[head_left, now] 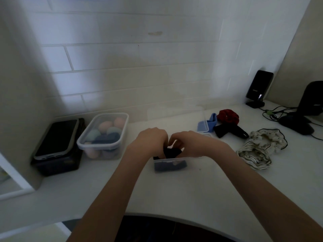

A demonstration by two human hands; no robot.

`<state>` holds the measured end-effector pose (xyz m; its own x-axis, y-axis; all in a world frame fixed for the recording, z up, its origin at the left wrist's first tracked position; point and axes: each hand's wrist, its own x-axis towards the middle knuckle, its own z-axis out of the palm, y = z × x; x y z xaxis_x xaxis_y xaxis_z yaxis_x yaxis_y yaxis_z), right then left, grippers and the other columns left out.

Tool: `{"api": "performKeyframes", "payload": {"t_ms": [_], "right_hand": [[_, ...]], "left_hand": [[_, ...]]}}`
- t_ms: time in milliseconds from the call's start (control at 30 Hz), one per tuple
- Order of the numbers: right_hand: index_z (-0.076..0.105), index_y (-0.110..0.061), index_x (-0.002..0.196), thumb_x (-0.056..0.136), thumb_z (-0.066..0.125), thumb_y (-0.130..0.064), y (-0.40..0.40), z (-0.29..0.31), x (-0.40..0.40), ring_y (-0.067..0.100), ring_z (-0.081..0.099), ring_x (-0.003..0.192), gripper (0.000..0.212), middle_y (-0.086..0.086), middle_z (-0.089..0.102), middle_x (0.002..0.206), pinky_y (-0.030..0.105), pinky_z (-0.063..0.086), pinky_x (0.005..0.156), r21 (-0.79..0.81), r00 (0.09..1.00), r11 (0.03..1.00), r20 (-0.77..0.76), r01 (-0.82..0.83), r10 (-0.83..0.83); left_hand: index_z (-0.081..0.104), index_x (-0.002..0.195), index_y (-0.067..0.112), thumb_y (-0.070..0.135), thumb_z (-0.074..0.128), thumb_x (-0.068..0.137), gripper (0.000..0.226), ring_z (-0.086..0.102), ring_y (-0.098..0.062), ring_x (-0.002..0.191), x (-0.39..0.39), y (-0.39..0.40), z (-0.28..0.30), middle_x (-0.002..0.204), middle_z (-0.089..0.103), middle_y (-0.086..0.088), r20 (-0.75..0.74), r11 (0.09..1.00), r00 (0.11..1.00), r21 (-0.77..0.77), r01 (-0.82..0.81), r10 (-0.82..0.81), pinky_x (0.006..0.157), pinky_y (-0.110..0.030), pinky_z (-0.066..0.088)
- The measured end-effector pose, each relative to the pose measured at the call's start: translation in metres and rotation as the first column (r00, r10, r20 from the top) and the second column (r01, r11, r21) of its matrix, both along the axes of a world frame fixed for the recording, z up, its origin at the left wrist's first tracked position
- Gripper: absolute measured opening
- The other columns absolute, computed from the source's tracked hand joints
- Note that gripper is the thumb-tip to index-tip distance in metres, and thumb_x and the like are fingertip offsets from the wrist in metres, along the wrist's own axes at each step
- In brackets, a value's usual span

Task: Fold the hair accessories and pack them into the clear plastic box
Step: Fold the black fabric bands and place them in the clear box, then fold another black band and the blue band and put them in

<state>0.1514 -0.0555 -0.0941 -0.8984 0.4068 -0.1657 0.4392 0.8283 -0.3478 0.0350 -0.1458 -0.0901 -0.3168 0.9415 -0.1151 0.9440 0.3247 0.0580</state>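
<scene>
Packing step in hand: left hand (151, 137) and right hand (189, 143), both curled down over the clear plastic box (170, 164) at the middle of the tabletop (201, 189), pinching a dark hair accessory (172, 151) and pressing it in through the open top. Dark blue fabric already visible through the near wall of the box. Waiting to the right, well apart from the box — a red scrunchie (228, 116), a black accessory (229, 131), a blue piece (212, 120) and a pale striped scrunchie (260, 149). Next move, as judged: release, then a reach right for another piece, folded small enough to fit the remaining room. Hard to make out — fingertips hidden behind the knuckles, far rim of the box covered by the hands, whole scene dim and soft.
</scene>
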Motion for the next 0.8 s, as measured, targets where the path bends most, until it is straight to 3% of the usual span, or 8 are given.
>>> {"api": "performKeyframes", "payload": {"t_ms": [167,300,367,467,600,700,800], "right_hand": [[0.060,-0.018,0.116,0.075,0.076,-0.025,0.005,0.003,0.009,0.018,0.065,0.100,0.045,0.003,0.068,0.113,0.034,0.053,0.093,-0.081,0.994,0.996,-0.100,0.030,-0.038],[0.070,-0.015,0.098,0.081,0.070,-0.023,0.015,0.012,0.022,0.014,0.067,0.087,0.018,0.001,0.072,0.096,0.023,0.054,0.082,-0.029,0.954,0.997,-0.289,0.069,-0.075],[0.072,-0.011,0.089,0.084,0.066,-0.014,0.020,0.017,0.031,0.016,0.069,0.078,0.009,0.000,0.071,0.082,0.016,0.053,0.072,-0.078,0.892,0.991,-0.431,0.111,-0.134],[0.070,-0.010,0.088,0.086,0.061,-0.004,0.033,0.020,0.044,0.007,0.067,0.067,0.010,-0.002,0.068,0.077,0.013,0.051,0.065,-0.216,0.718,0.956,-0.633,0.196,-0.290],[0.064,-0.012,0.105,0.086,0.048,0.004,0.069,0.008,0.062,0.015,0.062,0.084,0.029,0.005,0.067,0.093,0.006,0.043,0.065,-0.158,0.544,0.884,-0.736,0.440,-0.403],[0.062,-0.004,0.116,0.085,0.042,0.011,0.093,-0.003,0.073,0.019,0.060,0.096,0.040,0.014,0.068,0.110,0.006,0.034,0.077,-0.137,0.560,0.825,-0.672,0.549,-0.485],[0.059,-0.007,0.124,0.086,0.045,0.009,0.109,-0.014,0.074,0.031,0.053,0.118,0.044,0.013,0.060,0.128,0.023,0.035,0.097,-0.017,0.693,0.826,-0.535,0.563,-0.483]], "left_hand": [[0.064,0.115,0.015,0.014,0.072,0.075,0.041,0.065,-0.021,0.097,-0.005,-0.006,0.003,0.109,0.070,-0.004,0.087,0.999,0.996,0.030,0.013,-0.015,0.087,-0.037,0.053],[0.065,0.111,0.012,-0.008,0.055,0.080,0.038,0.066,-0.022,0.097,-0.013,-0.007,0.007,0.111,0.068,-0.008,0.097,0.988,0.995,0.154,-0.001,-0.014,0.090,-0.038,0.053],[0.067,0.107,0.012,-0.012,0.048,0.080,0.041,0.066,-0.021,0.095,-0.016,-0.007,0.010,0.107,0.069,-0.008,0.127,0.973,0.992,0.230,-0.017,-0.012,0.089,-0.037,0.053],[0.070,0.098,0.015,0.000,0.050,0.083,0.029,0.063,-0.021,0.094,-0.015,-0.006,0.009,0.102,0.070,-0.004,0.134,0.918,0.990,0.397,-0.010,-0.047,0.087,-0.037,0.051],[0.072,0.089,0.017,0.009,0.055,0.082,0.021,0.062,-0.015,0.080,-0.008,0.002,0.002,0.089,0.072,0.000,0.277,0.796,0.947,0.604,-0.042,-0.160,0.081,-0.037,0.052],[0.072,0.088,0.017,0.009,0.056,0.083,0.019,0.065,-0.016,0.079,-0.002,0.012,0.000,0.086,0.073,0.000,0.344,0.783,0.918,0.619,-0.061,-0.200,0.080,-0.039,0.053],[0.072,0.091,0.013,0.006,0.055,0.086,0.019,0.067,-0.017,0.078,0.004,0.025,0.003,0.085,0.070,0.000,0.397,0.811,0.884,0.584,-0.035,-0.247,0.081,-0.039,0.056]]}}
